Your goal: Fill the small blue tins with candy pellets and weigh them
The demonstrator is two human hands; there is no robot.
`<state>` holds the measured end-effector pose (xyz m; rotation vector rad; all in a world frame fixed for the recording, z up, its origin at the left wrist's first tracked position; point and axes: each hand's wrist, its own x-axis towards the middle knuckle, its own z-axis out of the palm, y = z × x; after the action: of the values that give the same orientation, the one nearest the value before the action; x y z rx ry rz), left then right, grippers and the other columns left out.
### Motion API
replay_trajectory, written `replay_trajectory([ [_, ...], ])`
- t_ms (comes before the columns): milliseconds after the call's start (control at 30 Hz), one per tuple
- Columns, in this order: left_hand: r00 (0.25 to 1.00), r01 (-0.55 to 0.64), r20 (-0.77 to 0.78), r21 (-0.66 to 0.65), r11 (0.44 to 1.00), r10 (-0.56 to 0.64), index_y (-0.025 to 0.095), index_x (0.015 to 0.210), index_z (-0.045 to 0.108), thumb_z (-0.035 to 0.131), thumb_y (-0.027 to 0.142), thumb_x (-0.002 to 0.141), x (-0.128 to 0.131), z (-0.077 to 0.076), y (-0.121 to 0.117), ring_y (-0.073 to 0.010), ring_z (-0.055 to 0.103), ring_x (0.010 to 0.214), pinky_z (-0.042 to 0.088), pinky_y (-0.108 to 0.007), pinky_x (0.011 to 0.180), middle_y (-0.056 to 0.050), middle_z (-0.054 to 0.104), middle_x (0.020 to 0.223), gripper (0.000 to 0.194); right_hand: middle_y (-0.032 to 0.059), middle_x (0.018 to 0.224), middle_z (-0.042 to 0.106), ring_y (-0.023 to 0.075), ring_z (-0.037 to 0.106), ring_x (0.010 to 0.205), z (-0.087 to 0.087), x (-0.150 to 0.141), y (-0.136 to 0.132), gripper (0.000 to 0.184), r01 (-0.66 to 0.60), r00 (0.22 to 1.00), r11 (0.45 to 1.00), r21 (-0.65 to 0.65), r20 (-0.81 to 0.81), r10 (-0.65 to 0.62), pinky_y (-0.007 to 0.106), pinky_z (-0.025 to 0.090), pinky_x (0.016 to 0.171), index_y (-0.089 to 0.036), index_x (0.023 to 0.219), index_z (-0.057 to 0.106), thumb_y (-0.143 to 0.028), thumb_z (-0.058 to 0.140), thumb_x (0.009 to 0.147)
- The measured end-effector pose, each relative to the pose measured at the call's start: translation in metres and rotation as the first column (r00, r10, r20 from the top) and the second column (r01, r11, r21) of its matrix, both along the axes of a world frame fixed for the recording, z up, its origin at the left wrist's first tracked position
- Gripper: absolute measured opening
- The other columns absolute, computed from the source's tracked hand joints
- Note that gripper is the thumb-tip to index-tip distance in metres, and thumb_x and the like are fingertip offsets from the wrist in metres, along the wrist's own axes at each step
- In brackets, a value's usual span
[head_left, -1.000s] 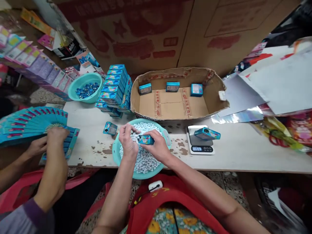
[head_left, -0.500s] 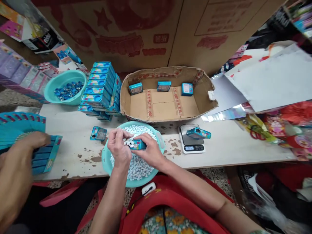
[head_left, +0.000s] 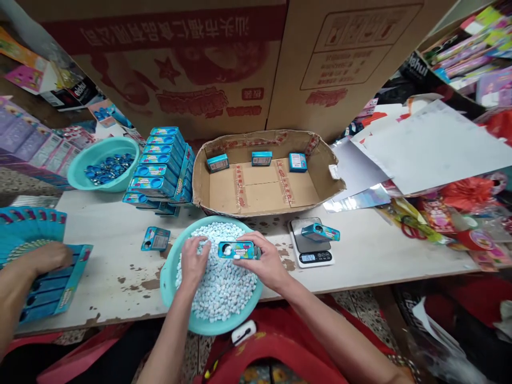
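My right hand (head_left: 269, 262) grips a small blue candy box (head_left: 245, 250) above a turquoise basin (head_left: 165, 290) of small white candies (head_left: 224, 296). White candies show in the round hole at the box's left end, and one more lies by my right thumb. Just left of the box, my left hand (head_left: 194, 262) is low over the candies, thumb and fingers apart, with nothing visible in it. Another blue box (head_left: 156, 239) lies on the table left of the basin. To the right, a digital scale (head_left: 314, 258) carries a tilted blue box (head_left: 320, 232).
Behind the basin stands a cut-down cardboard box (head_left: 256, 205) with three blue boxes inside. Stacked blue boxes (head_left: 158, 170) rise to its left, beside a turquoise bowl (head_left: 74, 176) of blue caps. Another person's hand (head_left: 50, 257) touches blue packaging at far left. Papers (head_left: 432, 144) cover the right.
My left hand has come away from the box and dropped to the candies. The box in my right hand has turned its printed, holed side up. The view has shifted upward.
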<state>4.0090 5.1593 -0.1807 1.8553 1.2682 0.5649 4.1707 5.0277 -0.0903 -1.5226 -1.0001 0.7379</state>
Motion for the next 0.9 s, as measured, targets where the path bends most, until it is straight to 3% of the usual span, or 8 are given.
replay_trajectory([
  [100,0.947,0.126,-0.309,0.118,0.985,-0.084,0.021,0.117,0.061,0.05,0.037,0.086,0.013,-0.025,-0.006,-0.0302,0.048,0.116,0.035,-0.047,0.101,-0.012,0.056,0.121,0.037,0.0034,0.099,0.062,0.0184,0.059,0.097,-0.002,0.004,-0.004,0.038,0.017,1.0,1.0,-0.002,0.017,-0.017,0.032,0.046,0.088,-0.023,0.1,0.067,-0.03,0.082,0.066],
  [233,0.862,0.219,-0.473,0.022,0.975,-0.183,0.022,0.11,0.062,0.047,0.033,0.086,0.029,-0.026,-0.021,-0.0293,0.054,0.099,0.042,-0.04,0.085,-0.013,0.058,0.108,0.03,0.0028,0.099,0.061,0.0172,0.059,0.096,-0.007,0.002,-0.008,0.038,0.058,0.998,0.998,-0.017,0.014,-0.058,0.03,0.047,0.086,-0.022,0.1,0.066,-0.027,0.082,0.066],
  [300,0.892,0.18,-0.422,0.003,0.984,-0.162,0.021,0.1,0.063,0.047,0.034,0.086,0.028,-0.026,-0.024,-0.0272,0.056,0.091,0.043,-0.037,0.079,-0.011,0.059,0.099,0.026,0.0028,0.1,0.061,0.0174,0.059,0.095,-0.009,0.0,-0.011,0.037,0.058,0.998,0.998,-0.036,0.02,-0.058,0.031,0.047,0.086,-0.022,0.099,0.066,-0.027,0.081,0.066],
  [433,0.991,-0.127,-0.056,-0.09,0.988,0.122,0.02,0.075,0.059,0.06,0.041,0.076,0.015,-0.025,-0.022,-0.0206,0.054,0.077,0.042,-0.03,0.072,-0.004,0.058,0.076,0.021,0.0028,0.099,0.06,0.0176,0.059,0.095,-0.012,-0.001,-0.015,0.037,0.059,0.996,0.995,-0.077,0.075,-0.053,0.031,0.047,0.086,-0.022,0.099,0.065,-0.027,0.081,0.067],
  [567,0.887,-0.254,0.27,-0.39,0.885,0.374,0.018,0.069,0.051,0.06,0.048,0.076,0.009,0.006,-0.025,-0.0111,0.043,0.052,0.035,-0.023,0.047,0.002,0.047,0.063,0.032,0.0031,0.098,0.06,0.018,0.059,0.095,-0.015,-0.007,-0.013,0.037,0.028,0.987,0.996,-0.087,0.162,-0.013,0.032,0.047,0.086,-0.021,0.101,0.065,-0.024,0.08,0.068],
  [667,0.635,-0.134,0.552,-0.611,0.78,0.541,0.017,0.069,0.049,0.065,0.04,0.072,0.012,0.047,-0.031,-0.0075,0.04,0.044,0.028,-0.02,0.039,0.003,0.048,0.062,0.028,0.0043,0.098,0.061,0.0193,0.058,0.095,-0.017,-0.019,-0.007,0.037,-0.011,0.972,0.996,-0.088,0.233,0.032,0.034,0.047,0.085,-0.02,0.102,0.064,-0.022,0.079,0.069],
  [767,0.485,-0.058,0.671,-0.615,0.787,0.56,0.016,0.071,0.052,0.062,0.037,0.072,0.017,0.08,-0.037,-0.0116,0.053,0.052,0.042,-0.022,0.047,0.001,0.054,0.065,0.023,0.005,0.097,0.062,0.0209,0.057,0.094,-0.016,-0.034,-0.001,0.036,-0.077,0.945,0.993,-0.095,0.312,0.103,0.036,0.047,0.084,-0.02,0.102,0.064,-0.02,0.078,0.069],
  [900,0.4,-0.162,0.688,-0.597,0.786,0.605,0.016,0.066,0.051,0.06,0.038,0.076,0.026,0.094,-0.039,-0.0132,0.055,0.057,0.049,-0.027,0.055,0.001,0.053,0.062,0.026,0.005,0.096,0.062,0.0212,0.057,0.093,-0.012,-0.043,0.003,0.036,-0.099,0.935,0.992,-0.076,0.335,0.119,0.036,0.047,0.082,-0.02,0.104,0.064,-0.023,0.078,0.07],
])
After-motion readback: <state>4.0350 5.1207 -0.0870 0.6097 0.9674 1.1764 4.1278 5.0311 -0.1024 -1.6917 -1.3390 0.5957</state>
